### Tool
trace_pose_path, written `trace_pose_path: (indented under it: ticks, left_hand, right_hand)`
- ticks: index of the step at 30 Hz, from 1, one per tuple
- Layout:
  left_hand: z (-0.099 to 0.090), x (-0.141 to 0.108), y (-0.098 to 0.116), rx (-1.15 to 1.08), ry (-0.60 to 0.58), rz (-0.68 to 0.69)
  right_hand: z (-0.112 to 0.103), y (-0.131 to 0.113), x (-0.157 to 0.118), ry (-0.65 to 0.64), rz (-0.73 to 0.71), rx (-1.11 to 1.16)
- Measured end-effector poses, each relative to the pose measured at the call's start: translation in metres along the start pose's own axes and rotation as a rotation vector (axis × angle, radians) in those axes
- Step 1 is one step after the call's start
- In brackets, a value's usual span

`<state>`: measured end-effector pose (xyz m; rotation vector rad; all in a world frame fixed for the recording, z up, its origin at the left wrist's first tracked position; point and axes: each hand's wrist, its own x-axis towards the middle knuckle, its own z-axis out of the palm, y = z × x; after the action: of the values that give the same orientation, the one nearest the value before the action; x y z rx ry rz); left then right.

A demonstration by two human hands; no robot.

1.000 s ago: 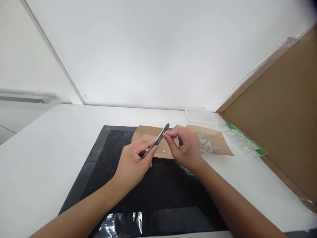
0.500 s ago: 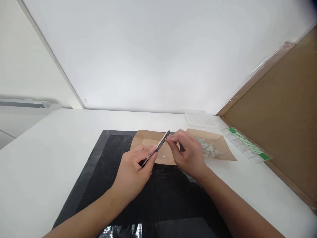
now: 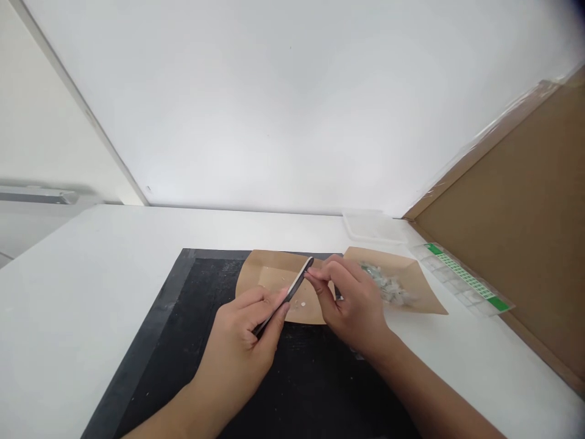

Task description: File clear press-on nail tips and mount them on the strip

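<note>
My left hand (image 3: 247, 332) is closed around a slim dark strip with a pale face (image 3: 298, 281), which slants up to the right. At the strip's upper end, my right hand (image 3: 350, 292) is pinched; whatever its fingertips hold is too small to make out. Below both hands is a brown paper tray (image 3: 265, 277) with small pale bits in it, one of them a white round piece (image 3: 303, 303). A second brown paper tray (image 3: 411, 268), holding a pile of clear and greenish plastic pieces (image 3: 388, 286), sits just right of my right hand.
A black mat (image 3: 183, 341) covers the middle of the white table (image 3: 55, 317). A clear plastic tray (image 3: 375, 225) stands at the back. On the right lies a clear case with a green label (image 3: 466, 277), beside a cardboard panel (image 3: 512, 201).
The view has tilted up slightly, so the mat and trays appear lower. My left hand has shifted a little down and left along the strip; my right hand remains pinched near its upper end.
</note>
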<state>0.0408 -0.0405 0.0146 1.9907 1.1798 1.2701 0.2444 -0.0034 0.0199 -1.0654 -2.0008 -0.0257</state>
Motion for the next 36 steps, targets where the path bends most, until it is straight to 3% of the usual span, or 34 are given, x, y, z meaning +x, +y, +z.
trace_pose_path:
  ticks: [6, 13, 20, 23, 27, 31, 36]
  left_hand:
    - [-0.003, 0.002, 0.001, 0.006, -0.013, -0.005]
    - [-0.002, 0.000, 0.002, -0.005, -0.012, -0.008]
    - [-0.001, -0.002, -0.001, 0.023, -0.008, -0.025]
    - [-0.001, -0.003, -0.002, 0.037, -0.002, -0.014]
    - [-0.001, -0.002, -0.002, 0.055, 0.002, 0.000]
    - [-0.001, -0.003, -0.001, 0.054, 0.008, 0.015]
    - [-0.004, -0.002, 0.000, 0.064, 0.009, 0.004]
  right_hand:
    - [-0.001, -0.003, -0.002, 0.056, 0.062, 0.067]
    - [0.002, -0.003, -0.003, 0.063, 0.004, 0.017]
    - [0.009, -0.010, 0.000, -0.092, -0.104, -0.020]
    - [0.007, -0.010, 0.004, -0.039, -0.059, -0.049]
    - [0.006, -0.010, 0.006, -0.130, -0.068, -0.001]
    - [0.007, -0.010, 0.006, -0.058, -0.041, 0.007]
    - [0.008, -0.013, 0.006, -0.119, -0.093, -0.033]
